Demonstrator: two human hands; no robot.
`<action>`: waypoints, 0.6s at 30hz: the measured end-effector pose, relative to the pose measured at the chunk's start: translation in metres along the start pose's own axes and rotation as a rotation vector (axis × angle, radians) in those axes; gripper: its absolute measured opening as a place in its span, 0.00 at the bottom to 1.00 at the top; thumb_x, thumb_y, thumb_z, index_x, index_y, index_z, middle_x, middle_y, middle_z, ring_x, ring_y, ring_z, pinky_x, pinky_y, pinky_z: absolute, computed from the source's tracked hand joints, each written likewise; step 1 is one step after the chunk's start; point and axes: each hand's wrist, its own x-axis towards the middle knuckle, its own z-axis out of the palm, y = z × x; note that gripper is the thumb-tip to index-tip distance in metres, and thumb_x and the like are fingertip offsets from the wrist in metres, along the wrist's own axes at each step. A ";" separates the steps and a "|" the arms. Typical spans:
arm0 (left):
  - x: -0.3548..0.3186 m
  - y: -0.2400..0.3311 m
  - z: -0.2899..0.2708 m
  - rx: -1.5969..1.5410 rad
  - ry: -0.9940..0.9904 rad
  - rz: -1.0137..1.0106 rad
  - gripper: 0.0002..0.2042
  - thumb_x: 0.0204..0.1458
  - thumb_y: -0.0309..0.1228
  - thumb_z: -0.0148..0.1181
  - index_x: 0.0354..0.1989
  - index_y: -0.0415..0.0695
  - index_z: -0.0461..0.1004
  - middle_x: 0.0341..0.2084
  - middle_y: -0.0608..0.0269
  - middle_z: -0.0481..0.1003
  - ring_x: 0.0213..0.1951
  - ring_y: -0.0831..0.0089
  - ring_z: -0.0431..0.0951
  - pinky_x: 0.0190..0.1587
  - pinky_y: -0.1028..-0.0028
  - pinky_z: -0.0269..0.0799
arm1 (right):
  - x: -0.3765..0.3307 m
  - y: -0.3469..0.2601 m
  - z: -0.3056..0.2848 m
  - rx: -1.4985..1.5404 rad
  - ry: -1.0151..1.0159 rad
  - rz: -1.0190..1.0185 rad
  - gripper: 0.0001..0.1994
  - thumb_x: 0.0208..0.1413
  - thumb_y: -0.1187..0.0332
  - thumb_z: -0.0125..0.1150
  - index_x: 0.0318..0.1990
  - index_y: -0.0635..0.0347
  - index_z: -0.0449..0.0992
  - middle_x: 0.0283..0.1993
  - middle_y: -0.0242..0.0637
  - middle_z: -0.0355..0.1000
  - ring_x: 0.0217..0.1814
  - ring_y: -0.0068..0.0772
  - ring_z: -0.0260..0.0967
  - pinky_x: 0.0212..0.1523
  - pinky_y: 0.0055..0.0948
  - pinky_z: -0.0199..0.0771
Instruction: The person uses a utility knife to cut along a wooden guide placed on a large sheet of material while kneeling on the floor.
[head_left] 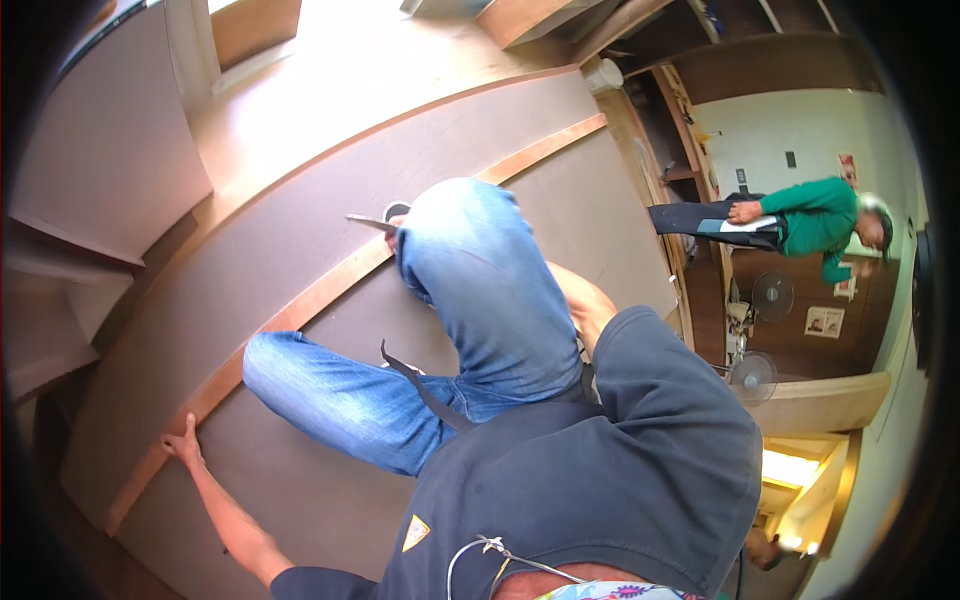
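A long, light wooden strip point(318, 296) runs diagonally across a large grey-brown panel point(540, 225). Near the strip's lower left end, my left hand point(184, 443) grips it, thumb and fingers against its edges. My right forearm passes behind my raised right knee, which hides most of that hand. Just past the knee, a bit of my right hand point(393, 238) shows over the strip, closed on a thin metal tool point(368, 221). The tool's kind cannot be made out. A dark round shape with a pale rim point(398, 209) sits beside it, partly covered by the knee.
My jeans-clad legs point(490, 270) rest over the panel. Pale cabinet-like boards point(110, 130) stand at the left. At the right are a person in a green top point(815, 215), fans point(752, 377) and shelving point(685, 150). A white container point(604, 76) sits beyond the panel's far corner.
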 end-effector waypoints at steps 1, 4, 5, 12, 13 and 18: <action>0.006 -0.007 -0.001 -0.049 -0.002 0.093 0.53 0.41 0.52 0.75 0.67 0.25 0.55 0.69 0.41 0.53 0.71 0.57 0.53 0.73 0.61 0.49 | 0.005 0.005 -0.001 0.004 -0.010 -0.001 0.11 0.59 0.66 0.57 0.46 0.58 0.76 0.37 0.41 0.75 0.43 0.35 0.73 0.45 0.36 0.72; 0.018 -0.031 -0.008 -0.101 -0.138 0.191 0.49 0.40 0.57 0.73 0.64 0.31 0.65 0.68 0.41 0.60 0.70 0.53 0.56 0.72 0.60 0.52 | 0.019 0.008 0.011 0.023 -0.073 -0.041 0.11 0.60 0.66 0.57 0.47 0.59 0.76 0.37 0.40 0.75 0.43 0.34 0.73 0.45 0.35 0.72; 0.017 -0.037 -0.012 -0.060 -0.149 0.120 0.51 0.39 0.59 0.73 0.65 0.31 0.64 0.68 0.40 0.58 0.71 0.51 0.55 0.72 0.59 0.50 | 0.024 0.007 0.015 0.016 -0.100 -0.026 0.11 0.60 0.66 0.57 0.47 0.59 0.76 0.37 0.40 0.75 0.43 0.34 0.73 0.46 0.35 0.72; -0.013 -0.028 -0.037 0.085 0.001 -0.036 0.60 0.36 0.60 0.75 0.70 0.30 0.52 0.71 0.36 0.47 0.73 0.46 0.48 0.73 0.58 0.49 | 0.055 -0.020 0.048 -0.074 -0.278 0.059 0.15 0.64 0.58 0.58 0.49 0.60 0.76 0.27 0.44 0.74 0.28 0.40 0.75 0.33 0.38 0.72; -0.019 -0.025 -0.039 0.126 0.026 -0.068 0.59 0.35 0.60 0.75 0.70 0.31 0.53 0.71 0.35 0.48 0.73 0.46 0.49 0.73 0.58 0.50 | 0.062 -0.024 0.051 -0.119 -0.336 -0.032 0.16 0.64 0.57 0.58 0.49 0.60 0.75 0.30 0.48 0.76 0.32 0.47 0.76 0.36 0.42 0.73; -0.053 -0.004 -0.037 0.074 0.195 -0.104 0.49 0.33 0.56 0.78 0.63 0.38 0.68 0.64 0.40 0.61 0.65 0.50 0.63 0.67 0.61 0.63 | 0.107 -0.066 0.029 -0.428 -0.631 -0.209 0.18 0.62 0.56 0.58 0.51 0.59 0.73 0.36 0.54 0.78 0.43 0.59 0.77 0.44 0.49 0.74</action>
